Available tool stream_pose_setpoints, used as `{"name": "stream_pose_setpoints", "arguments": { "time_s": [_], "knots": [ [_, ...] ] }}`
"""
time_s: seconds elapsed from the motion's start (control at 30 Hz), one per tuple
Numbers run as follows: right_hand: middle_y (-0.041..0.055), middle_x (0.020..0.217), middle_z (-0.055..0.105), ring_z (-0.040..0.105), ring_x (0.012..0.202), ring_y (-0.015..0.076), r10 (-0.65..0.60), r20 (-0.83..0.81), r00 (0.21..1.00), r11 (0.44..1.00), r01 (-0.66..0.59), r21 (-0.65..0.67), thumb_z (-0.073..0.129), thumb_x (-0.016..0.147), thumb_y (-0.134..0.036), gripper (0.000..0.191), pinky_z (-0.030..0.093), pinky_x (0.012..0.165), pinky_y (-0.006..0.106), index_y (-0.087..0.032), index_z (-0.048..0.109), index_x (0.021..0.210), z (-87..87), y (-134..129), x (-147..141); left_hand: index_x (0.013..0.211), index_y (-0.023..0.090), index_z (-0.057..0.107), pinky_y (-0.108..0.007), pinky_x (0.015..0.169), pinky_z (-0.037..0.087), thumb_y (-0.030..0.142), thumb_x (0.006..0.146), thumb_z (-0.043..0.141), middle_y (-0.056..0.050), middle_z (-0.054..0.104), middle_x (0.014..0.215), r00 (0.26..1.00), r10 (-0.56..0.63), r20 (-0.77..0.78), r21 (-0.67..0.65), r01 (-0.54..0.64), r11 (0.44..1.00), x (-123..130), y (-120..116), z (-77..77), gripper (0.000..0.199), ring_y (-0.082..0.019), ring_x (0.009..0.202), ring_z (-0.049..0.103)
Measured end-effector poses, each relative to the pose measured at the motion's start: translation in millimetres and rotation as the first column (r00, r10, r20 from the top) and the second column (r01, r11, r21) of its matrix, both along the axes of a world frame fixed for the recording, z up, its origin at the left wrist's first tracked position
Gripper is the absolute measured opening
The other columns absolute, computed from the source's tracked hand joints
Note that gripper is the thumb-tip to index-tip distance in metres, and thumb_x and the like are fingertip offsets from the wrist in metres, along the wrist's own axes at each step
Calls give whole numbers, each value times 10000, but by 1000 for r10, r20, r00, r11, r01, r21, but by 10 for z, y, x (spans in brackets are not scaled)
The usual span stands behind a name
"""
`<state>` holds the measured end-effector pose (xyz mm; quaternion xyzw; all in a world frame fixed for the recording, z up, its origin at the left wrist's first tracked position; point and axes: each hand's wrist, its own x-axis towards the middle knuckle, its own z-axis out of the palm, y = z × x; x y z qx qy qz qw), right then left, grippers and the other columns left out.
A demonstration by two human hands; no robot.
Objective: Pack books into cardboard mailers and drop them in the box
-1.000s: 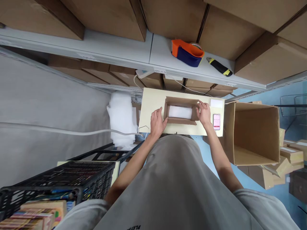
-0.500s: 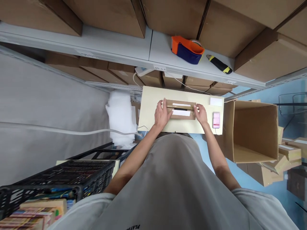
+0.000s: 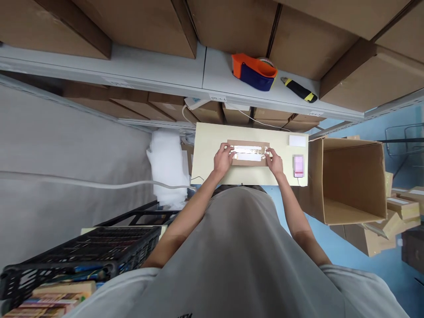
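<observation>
A small flat cardboard box (image 3: 248,163) lies on the cream tabletop (image 3: 212,132). Two white strips and a band of shiny clear tape run along its upper face. At the box's left end is my left hand (image 3: 223,159), fingers bent and pressed onto the taped edge. My right hand (image 3: 274,162) grips the opposite end, thumb and fingers near the end of the tape. To the right of that hand, a phone (image 3: 298,166) with a lit pink screen rests on the table, a white label stack or card (image 3: 297,141) above it.
A shelf (image 3: 218,75) behind the table carries large boxes, an orange-and-blue tape dispenser (image 3: 254,73) and a yellow-black cutter (image 3: 299,89). An open carton (image 3: 354,176) stands at right. At left are white wrapping sheets (image 3: 168,168) and a black crate (image 3: 82,251) with books.
The dark gap between the box's flaps is closed, and shiny tape now covers the seam. Both hands stay at the box's ends, with their fingers shifted slightly.
</observation>
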<state>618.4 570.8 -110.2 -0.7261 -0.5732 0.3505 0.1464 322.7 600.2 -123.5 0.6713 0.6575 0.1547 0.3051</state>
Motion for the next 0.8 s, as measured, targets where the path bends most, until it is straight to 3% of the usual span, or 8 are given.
{"name": "stream_pose_setpoints", "arguments": {
  "time_s": [0.13,0.2,0.33,0.5,0.67,0.73,0.8],
  "knots": [
    [106,1551,744,808,1048,275,-30,-197,980,998,40,42,529,1063,-497,430,642,972,419,-266,697,1384,-85,-35,117,1226,211,814,-388,947,600,345,1087,651,-115,679,1469,998,22,57,20,-23,1000,-45,10,-17,253,-262,1030,768],
    [109,1640,687,799,1051,251,-62,-262,963,996,78,51,559,1040,-504,442,651,992,408,-252,722,1364,-135,-48,133,1216,217,819,-380,947,598,329,1087,640,-110,685,1466,996,25,80,20,-27,999,-64,0,-20,247,-250,1016,764],
    [120,1586,730,776,956,220,-141,-271,952,987,157,37,583,1018,-497,462,658,954,386,-222,756,1347,-171,-16,87,1237,206,816,-384,952,598,285,1094,583,-113,680,1483,996,19,89,23,-21,1000,-65,3,-3,284,-245,1003,758],
    [99,1423,819,784,886,231,-156,-146,977,988,154,-25,560,1045,-421,423,650,902,385,-234,760,1367,-74,-17,9,1218,209,821,-381,975,605,265,1075,584,-108,672,1475,997,11,71,6,-11,1000,-61,13,53,282,-254,1041,764],
    [177,1525,748,745,1302,323,-36,45,998,991,30,129,554,1059,-331,381,610,1134,491,-189,764,1344,123,-3,-113,1211,178,840,-435,1090,593,166,1007,608,-146,725,1425,999,-46,-10,-13,46,999,-11,94,224,308,-326,1197,747],
    [199,1584,697,666,1432,346,7,131,991,963,-42,268,573,1056,-330,352,554,1229,539,-179,774,1302,316,190,-192,1149,175,855,-472,1156,566,122,971,619,-158,784,1326,997,-63,-36,2,63,998,81,258,401,300,-359,1255,727],
    [206,1561,697,637,1451,354,46,196,979,899,-126,420,539,1099,-363,381,520,1260,571,-183,748,1361,624,525,-292,1152,182,856,-486,1184,551,140,997,612,-154,817,1281,999,-46,3,85,46,995,216,506,680,292,-361,1269,722]
  ]
}}
